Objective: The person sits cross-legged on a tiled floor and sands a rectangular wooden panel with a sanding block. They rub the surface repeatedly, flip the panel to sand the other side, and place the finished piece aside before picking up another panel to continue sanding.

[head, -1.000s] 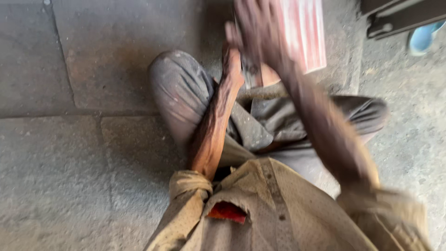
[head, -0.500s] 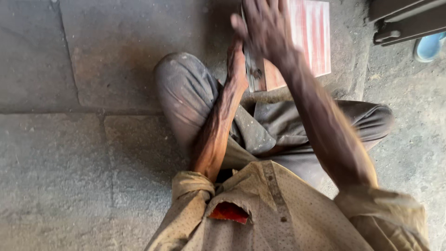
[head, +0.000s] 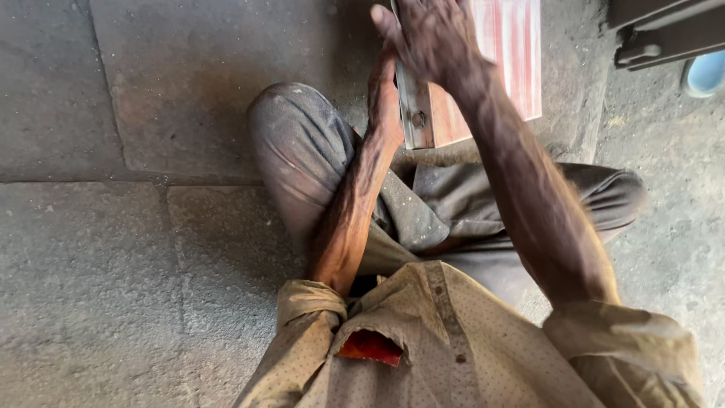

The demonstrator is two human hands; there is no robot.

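Note:
I sit cross-legged on a stone floor in grey trousers [head: 302, 159] and a beige dotted shirt [head: 453, 355]. In front of my knees lies a flat red-striped board [head: 517, 60] with a grey metal strip [head: 414, 113] along its left edge; the strip has a round hole. My left hand [head: 384, 102] grips the left side of the metal strip, its fingertips hidden. My right hand [head: 434, 38] hovers over the top of the strip and board with fingers apart, partly cut off by the frame's top edge.
A dark metal frame [head: 661, 34] lies at the top right, with a pale blue object [head: 706, 72] beside it. Grey stone slabs [head: 113, 249] with visible joints surround me on the left and front.
My right hand was blurred in motion and has settled over the strip, a little further left. My left hand has stayed at the strip's edge.

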